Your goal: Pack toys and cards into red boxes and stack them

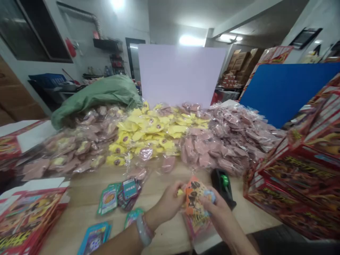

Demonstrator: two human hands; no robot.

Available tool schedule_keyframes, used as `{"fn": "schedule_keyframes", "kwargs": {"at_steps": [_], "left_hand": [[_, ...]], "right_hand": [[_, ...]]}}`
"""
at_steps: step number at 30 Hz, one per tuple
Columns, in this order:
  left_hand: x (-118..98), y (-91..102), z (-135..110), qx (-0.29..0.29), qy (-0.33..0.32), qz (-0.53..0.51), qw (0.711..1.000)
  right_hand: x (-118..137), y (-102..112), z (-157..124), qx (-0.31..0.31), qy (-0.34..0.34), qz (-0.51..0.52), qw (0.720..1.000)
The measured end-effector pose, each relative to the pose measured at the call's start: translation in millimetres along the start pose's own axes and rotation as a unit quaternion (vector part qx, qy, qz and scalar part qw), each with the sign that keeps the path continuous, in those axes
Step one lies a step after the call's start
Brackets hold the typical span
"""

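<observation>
Just above the front edge of the table, both my hands meet at an orange printed packet (193, 196) with dark figures on it. My left hand (170, 201) is closed at its left side, and a small yellow piece (180, 192) shows at the fingertips. On the right side, my right hand (217, 207) grips the packet, with the thumb over its face and a light blue piece (210, 196) at the fingers. Below them is a red printed box (195, 226) with a white flap, partly covered by the packet and hand. Blur hides fine detail.
Card stacks (108, 199) lie left of my hands. A black tape dispenser (223, 187) with green tape stands right. Behind are heaps of bagged yellow pieces (151, 127) and bagged pink pieces (228, 138). Printed cartons (292, 184) rise at right; flat boxes (32, 216) lie at left.
</observation>
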State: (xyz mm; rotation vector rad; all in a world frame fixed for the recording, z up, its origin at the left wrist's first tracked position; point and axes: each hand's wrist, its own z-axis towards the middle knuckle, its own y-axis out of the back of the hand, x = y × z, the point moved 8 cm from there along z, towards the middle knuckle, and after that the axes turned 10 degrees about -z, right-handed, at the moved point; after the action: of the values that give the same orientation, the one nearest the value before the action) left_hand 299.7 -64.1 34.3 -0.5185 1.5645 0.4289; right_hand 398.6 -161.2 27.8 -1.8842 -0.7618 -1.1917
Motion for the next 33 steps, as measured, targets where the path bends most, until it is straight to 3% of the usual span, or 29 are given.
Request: {"fn": "schedule_keyframes", "kwargs": {"at_steps": [2, 6, 8, 9, 10, 12, 14, 15, 16, 18, 20, 22, 25, 28, 30, 33], "left_hand": [[-8.6, -24.2, -2.9, 0.042, -0.009, -0.02, 0.999], [-5.3, -58.8, -4.3, 0.142, 0.038, -0.022, 0.989], [2.8, -67.3, 0.1, 0.23, 0.041, 0.069, 0.97], [6.0, -69.5, 4.6, 0.273, 0.009, 0.151, 0.95], [9.9, -72.4, 9.7, 0.315, -0.041, 0.244, 0.916], [23.8, -81.6, 19.2, 0.389, -0.142, 0.411, 0.812], [43.2, -93.2, 26.9, 0.449, -0.189, 0.499, 0.717], [49.6, -98.0, 31.2, 0.459, -0.193, 0.518, 0.695], [51.4, -101.0, 36.4, 0.447, -0.194, 0.53, 0.694], [43.0, -100.3, 42.7, 0.384, -0.197, 0.536, 0.725], [27.7, -90.5, 38.6, 0.315, -0.204, 0.535, 0.757], [14.7, -78.3, 26.4, 0.273, -0.21, 0.542, 0.767], [2.9, -65.2, 9.3, 0.227, -0.208, 0.567, 0.764], [-2.7, -64.0, 0.2, 0.198, -0.201, 0.589, 0.757], [-5.2, -66.3, -4.0, 0.192, -0.2, 0.603, 0.748], [-10.1, -63.3, -9.5, 0.172, -0.198, 0.622, 0.738]], "right_hand": [[-3.5, 15.4, -10.3, -0.044, 0.02, -0.005, 0.999], [-39.7, 45.4, -41.4, -0.016, -0.098, 0.058, 0.993], [-51.2, 78.2, -62.4, -0.072, -0.129, 0.072, 0.986], [-54.5, 96.7, -73.1, -0.116, -0.134, 0.077, 0.981], [-57.3, 113.0, -83.1, -0.154, -0.14, 0.083, 0.974], [-62.4, 133.8, -97.2, -0.199, -0.15, 0.099, 0.963], [-67.4, 139.0, -100.1, -0.206, -0.145, 0.123, 0.96], [-70.2, 137.4, -97.7, -0.199, -0.137, 0.135, 0.961], [-73.4, 134.5, -93.6, -0.189, -0.127, 0.143, 0.963], [-81.1, 130.4, -83.9, -0.178, -0.109, 0.135, 0.969], [-88.9, 130.0, -75.4, -0.178, -0.1, 0.095, 0.974], [-92.8, 131.8, -68.9, -0.184, -0.094, 0.039, 0.978], [-87.4, 131.2, -59.5, -0.193, -0.086, -0.073, 0.975], [-70.7, 112.0, -43.8, -0.146, -0.061, -0.214, 0.964], [-55.7, 92.8, -33.2, -0.108, -0.017, -0.305, 0.946], [-36.7, 74.5, -25.2, -0.1, 0.044, -0.407, 0.907]]}}
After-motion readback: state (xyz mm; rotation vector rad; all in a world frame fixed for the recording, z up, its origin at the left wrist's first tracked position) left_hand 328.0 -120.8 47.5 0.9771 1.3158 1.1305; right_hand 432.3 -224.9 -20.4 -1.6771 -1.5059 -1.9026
